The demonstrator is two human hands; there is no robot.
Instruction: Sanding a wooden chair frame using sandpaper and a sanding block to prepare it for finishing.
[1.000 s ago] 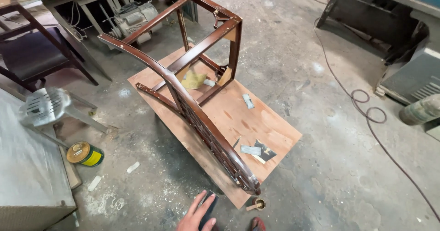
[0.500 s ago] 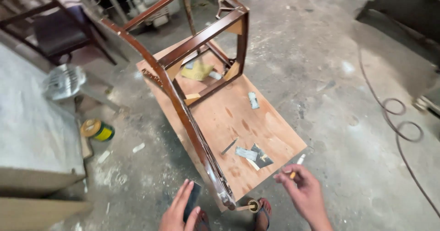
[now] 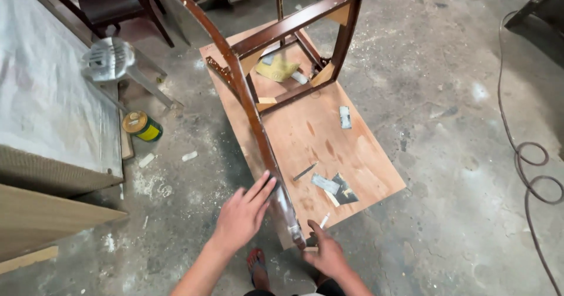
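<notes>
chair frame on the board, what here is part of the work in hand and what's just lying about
In hand:
chair frame
left hand on its rail
right hand with small white stick
plywood board

Lying about:
yellow-green tin
grey plastic stool
cable

glossy dark-brown chair frame, reddish-tan plywood board, yellow-and-green tin, grey floor.

Your left hand has come up off the floor side and now lies flat against the chair frame — your right hand, with its small white stick, has closed in on the frame's near end.
</notes>
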